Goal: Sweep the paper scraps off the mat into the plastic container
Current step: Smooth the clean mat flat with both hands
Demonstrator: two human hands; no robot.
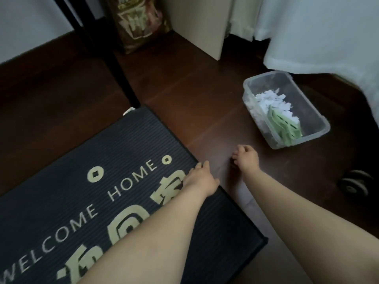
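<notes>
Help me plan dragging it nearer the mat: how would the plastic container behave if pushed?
The plastic container is probably light: thin clear walls, mostly paper scraps inside. It likely slides easily on the glossy wooden floor. Low and wide, it seems unlikely to tip.

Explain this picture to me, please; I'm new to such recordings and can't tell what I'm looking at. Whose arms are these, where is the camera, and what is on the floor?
There is no machine here. A person wears a wide-angle camera on the head, looking forward and down, so the two bare arms are their own. This is the only view. The left hand rests at the edge of a dark mat printed WELCOME HOME, which lies on a dark wooden floor. The right hand is over the floor beside the mat, fingers loosely curled. Neither hand has a grip on anything I can see. Further right stands a clear plastic container holding white paper scraps and something green that I cannot identify.
</notes>
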